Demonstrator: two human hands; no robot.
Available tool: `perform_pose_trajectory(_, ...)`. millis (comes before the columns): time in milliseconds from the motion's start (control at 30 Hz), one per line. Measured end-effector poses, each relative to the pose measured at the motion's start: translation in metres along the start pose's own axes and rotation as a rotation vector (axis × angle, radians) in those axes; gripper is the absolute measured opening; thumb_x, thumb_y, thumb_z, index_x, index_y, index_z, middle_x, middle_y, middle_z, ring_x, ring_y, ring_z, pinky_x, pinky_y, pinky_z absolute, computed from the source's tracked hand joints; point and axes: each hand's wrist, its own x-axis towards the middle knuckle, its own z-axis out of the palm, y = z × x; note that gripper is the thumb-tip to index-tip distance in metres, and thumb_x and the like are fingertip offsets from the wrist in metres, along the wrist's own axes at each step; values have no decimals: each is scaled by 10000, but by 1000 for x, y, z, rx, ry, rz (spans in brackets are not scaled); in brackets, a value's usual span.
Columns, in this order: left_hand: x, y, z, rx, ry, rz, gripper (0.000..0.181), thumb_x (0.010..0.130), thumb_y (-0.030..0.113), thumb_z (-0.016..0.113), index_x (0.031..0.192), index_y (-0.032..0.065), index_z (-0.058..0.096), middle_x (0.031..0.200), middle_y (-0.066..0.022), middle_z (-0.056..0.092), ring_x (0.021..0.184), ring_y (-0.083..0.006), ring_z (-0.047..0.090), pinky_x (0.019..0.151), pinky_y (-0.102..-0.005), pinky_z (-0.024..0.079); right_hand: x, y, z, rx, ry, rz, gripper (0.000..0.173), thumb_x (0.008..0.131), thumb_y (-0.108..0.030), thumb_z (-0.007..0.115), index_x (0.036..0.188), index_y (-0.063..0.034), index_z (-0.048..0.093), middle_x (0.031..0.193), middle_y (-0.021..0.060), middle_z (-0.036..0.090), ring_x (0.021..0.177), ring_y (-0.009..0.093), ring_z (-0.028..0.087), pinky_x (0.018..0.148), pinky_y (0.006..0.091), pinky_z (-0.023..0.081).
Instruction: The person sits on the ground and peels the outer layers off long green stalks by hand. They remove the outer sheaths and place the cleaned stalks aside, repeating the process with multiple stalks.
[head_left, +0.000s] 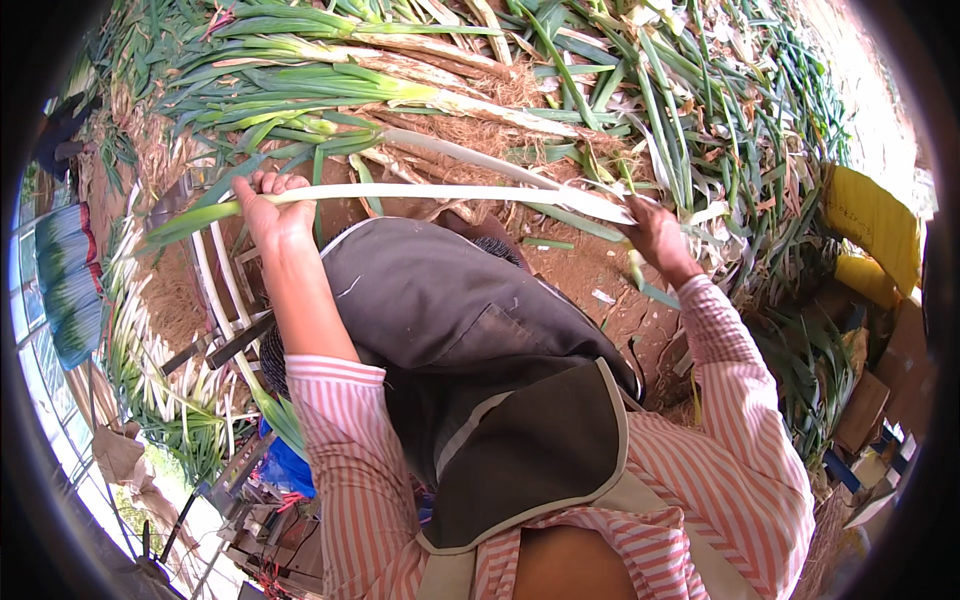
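Observation:
A long green onion (420, 193) stretches across above my lap, its white shank pale and smooth. My left hand (279, 204) is closed around it near where the white turns to green leaf. At the other end my right hand (664, 234) pinches the tip of a loose outer sheath (480, 156), which runs back to the left, apart from the shank for most of its length. Pale strips of skin hang near my right fingers. Whether those fingers also touch the shank's end, I cannot tell. A dark apron (450, 292) covers my knees below the onion.
Unpeeled green onions (465, 101) with dirty roots lie ahead. Stripped leaves (675, 120) are heaped at the right, near a yellow container (874, 225). White-shanked onions (150, 322) line the left, beside metal bars (244, 337). Bundled onions (67, 285) stand farther left. A blue plastic bag (289, 465) lies behind.

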Motion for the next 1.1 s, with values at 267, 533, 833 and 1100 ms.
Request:
perform_pose_trajectory(267, 37, 6, -8, 39, 147, -117, 542, 921, 616, 405, 658, 142, 434, 470, 71, 304, 390, -73, 296, 421, -244, 257, -60, 102, -36, -153, -35, 273, 390, 845, -74, 621, 1200, -178, 497, 801, 128, 677, 644, 253, 666, 563, 362, 554)
perform_pose_trajectory(533, 30, 66, -2, -87, -98, -126, 601, 906, 638, 401, 715, 75, 490, 488, 30, 359, 424, -90, 325, 450, -254, 273, -167, 203, -94, -551, -557, 967, 845, 715, -351, 699, 1429, -139, 301, 1470, 114, 353, 1340, 338, 338, 1023, 558, 315)
perform_pose_trajectory(833, -2, 6, 8, 9, -124, -97, 574, 908, 637, 389, 733, 108, 529, 514, 47, 364, 451, -86, 341, 471, -261, 318, 82, -47, -30, 887, -789, 157, 795, 903, -679, 330, 1401, -62, 401, 1373, 188, 466, 1285, 318, 422, 1100, 471, 285)
perform_pose_trajectory(1100, -12, -16, -31, -243, 138, -91, 492, 899, 532, 530, 983, 49, 486, 758, -90, 557, 673, -240, 565, 717, -441, 547, 129, -124, -45, 824, -743, -51, 521, 927, -357, 562, 1280, 22, 508, 1196, 178, 594, 1071, 254, 562, 940, 342, 437)
